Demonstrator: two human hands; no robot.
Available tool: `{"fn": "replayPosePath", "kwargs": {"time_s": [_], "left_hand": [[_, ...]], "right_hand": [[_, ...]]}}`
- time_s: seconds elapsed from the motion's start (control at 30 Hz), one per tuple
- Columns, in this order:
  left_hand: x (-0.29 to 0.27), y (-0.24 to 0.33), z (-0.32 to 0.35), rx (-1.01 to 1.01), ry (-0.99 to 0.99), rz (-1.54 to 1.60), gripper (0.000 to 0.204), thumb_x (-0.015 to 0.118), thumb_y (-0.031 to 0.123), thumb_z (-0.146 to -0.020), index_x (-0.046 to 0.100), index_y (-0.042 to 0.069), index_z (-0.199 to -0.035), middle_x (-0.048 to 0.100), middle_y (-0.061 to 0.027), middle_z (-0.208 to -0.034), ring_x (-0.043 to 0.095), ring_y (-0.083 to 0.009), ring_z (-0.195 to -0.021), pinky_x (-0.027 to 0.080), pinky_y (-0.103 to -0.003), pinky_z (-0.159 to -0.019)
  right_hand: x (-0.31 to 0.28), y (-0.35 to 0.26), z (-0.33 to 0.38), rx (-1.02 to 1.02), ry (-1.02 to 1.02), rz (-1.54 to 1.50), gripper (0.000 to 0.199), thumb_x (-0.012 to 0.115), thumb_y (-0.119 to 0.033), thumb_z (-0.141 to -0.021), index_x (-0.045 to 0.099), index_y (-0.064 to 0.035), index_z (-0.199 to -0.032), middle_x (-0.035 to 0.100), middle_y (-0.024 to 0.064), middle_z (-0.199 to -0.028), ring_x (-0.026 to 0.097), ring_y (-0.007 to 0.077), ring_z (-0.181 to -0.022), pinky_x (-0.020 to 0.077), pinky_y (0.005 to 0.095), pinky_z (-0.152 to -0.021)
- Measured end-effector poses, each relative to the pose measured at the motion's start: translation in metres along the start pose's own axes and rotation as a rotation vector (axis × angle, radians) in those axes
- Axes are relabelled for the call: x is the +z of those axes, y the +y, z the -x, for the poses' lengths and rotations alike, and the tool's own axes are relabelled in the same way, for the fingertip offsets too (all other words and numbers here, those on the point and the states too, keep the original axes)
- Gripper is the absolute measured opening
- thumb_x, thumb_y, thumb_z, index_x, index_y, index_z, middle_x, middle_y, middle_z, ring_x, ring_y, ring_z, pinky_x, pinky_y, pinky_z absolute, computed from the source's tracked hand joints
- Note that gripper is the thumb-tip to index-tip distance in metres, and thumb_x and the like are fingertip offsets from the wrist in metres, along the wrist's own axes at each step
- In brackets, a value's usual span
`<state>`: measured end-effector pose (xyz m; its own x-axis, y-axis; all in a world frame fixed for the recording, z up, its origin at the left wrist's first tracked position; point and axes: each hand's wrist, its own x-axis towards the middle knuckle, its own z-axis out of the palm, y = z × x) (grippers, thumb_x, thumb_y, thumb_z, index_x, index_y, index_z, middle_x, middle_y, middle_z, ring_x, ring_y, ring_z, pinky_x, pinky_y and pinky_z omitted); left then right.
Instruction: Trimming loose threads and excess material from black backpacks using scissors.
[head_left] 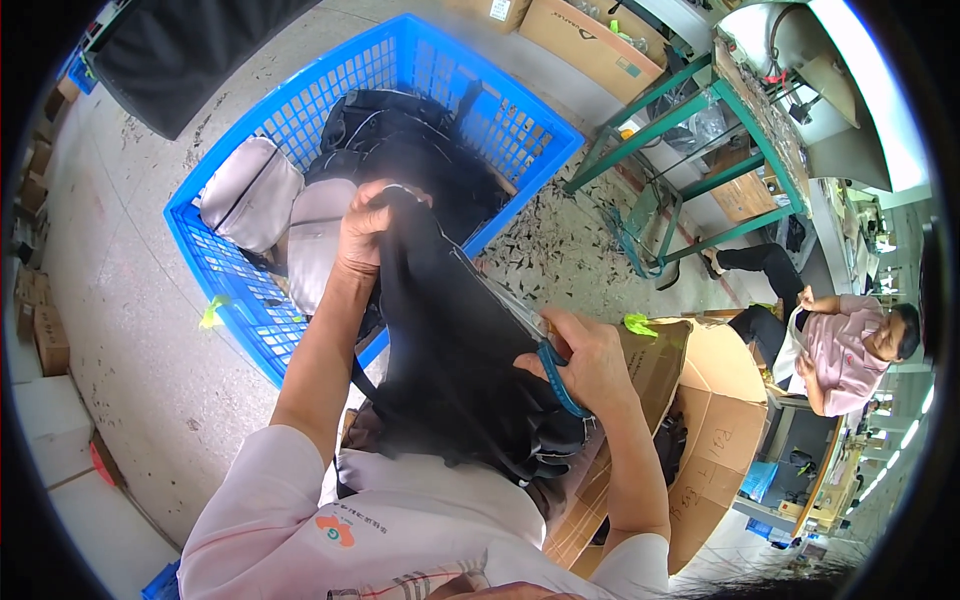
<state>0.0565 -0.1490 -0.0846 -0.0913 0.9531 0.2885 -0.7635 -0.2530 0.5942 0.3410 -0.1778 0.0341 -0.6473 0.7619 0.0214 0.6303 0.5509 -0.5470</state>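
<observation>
A black fabric bag (450,350) is held taut just in front of the blue plastic crate (250,300), its top pinched closed in the left hand (362,232), while what seem blue-handled snips (560,385) are gripped against it by the right hand (590,360), apparently for trimming.

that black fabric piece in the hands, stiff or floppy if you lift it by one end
Probably floppy: the black fabric piece sags and bunches between the left hand gripping its top and the right hand lower down. It looks light, since the left hand holds its top end up by a pinch. The folds suggest it would drape, not hold shape.
</observation>
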Motion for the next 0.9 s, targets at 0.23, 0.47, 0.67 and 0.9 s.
{"fn": "replayPosePath", "kwargs": {"time_s": [0.23,0.47,0.67,0.9], "left_hand": [[-0.007,-0.001,0.002,0.019,-0.028,0.056,0.044,0.076,0.018,-0.062,0.06,-0.006,-0.095,0.063,-0.0176,-0.091,0.062,-0.0243,-0.081,0.049,-0.032,-0.077],[0.008,-0.001,0.0,0.015,0.048,-0.06,0.024,0.072,0.024,-0.063,0.059,0.005,-0.07,0.049,-0.004,-0.06,0.043,-0.0172,-0.062,0.033,-0.035,-0.075],[-0.006,0.0,0.0,0.026,-0.028,0.114,0.04,0.075,0.015,-0.064,0.06,-0.005,-0.094,0.063,-0.0161,-0.091,0.061,-0.0272,-0.084,0.048,-0.036,-0.082],[-0.007,-0.001,0.001,0.036,-0.07,0.082,0.036,0.072,0.017,-0.066,0.061,-0.004,-0.093,0.063,-0.0157,-0.09,0.059,-0.0282,-0.085,0.047,-0.036,-0.081]], "right_hand": [[0.012,0.002,0.006,-0.055,0.113,-0.044,0.048,0.079,-0.031,-0.062,0.057,-0.002,-0.094,0.046,0.006,-0.054,0.048,0.0199,-0.047,0.0408,0.0295,-0.048],[0.013,0.012,0.02,0.129,0.125,-0.145,0.053,0.08,-0.024,-0.06,0.055,-0.0015,-0.1,0.06,0.0106,-0.07,0.059,0.0275,-0.058,0.0484,0.0315,-0.057],[-0.004,0.031,0.045,0.177,0.09,-0.165,0.064,0.08,-0.032,-0.06,0.051,-0.0013,-0.108,0.053,0.0105,-0.078,0.052,0.0213,-0.064,0.045,0.0306,-0.062],[0.0,0.026,0.05,0.08,0.004,-0.082,0.065,0.081,-0.028,-0.055,0.052,-0.0006,-0.106,0.055,0.0111,-0.085,0.055,0.0235,-0.067,0.0471,0.0312,-0.063]]}}
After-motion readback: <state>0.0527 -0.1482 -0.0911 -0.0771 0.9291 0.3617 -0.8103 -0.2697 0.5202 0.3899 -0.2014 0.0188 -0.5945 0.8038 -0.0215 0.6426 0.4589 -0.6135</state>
